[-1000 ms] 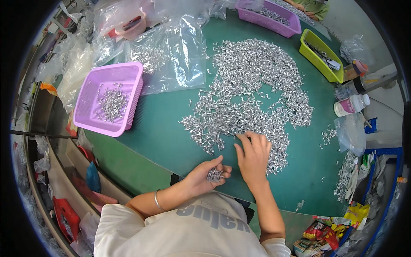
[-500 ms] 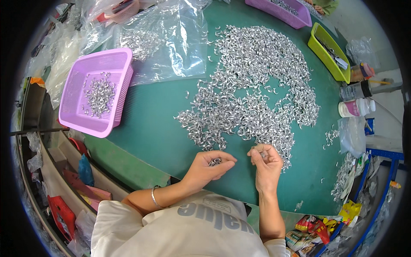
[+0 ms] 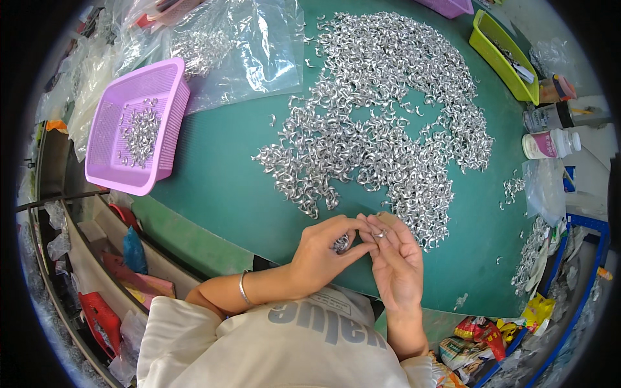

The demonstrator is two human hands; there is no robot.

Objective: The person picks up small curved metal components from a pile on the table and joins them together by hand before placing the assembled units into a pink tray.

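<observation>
Grey lettering [image 3: 328, 323] near hands [image 3: 317, 257] [image 3: 396, 266] with silver pieces [image 3: 341, 244]

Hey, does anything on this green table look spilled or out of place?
Possibly: a small cluster of metal pieces beside the clear plastic bag at right, and a lone piece below it. They lie apart from the main pile, so they look strayed.
</observation>
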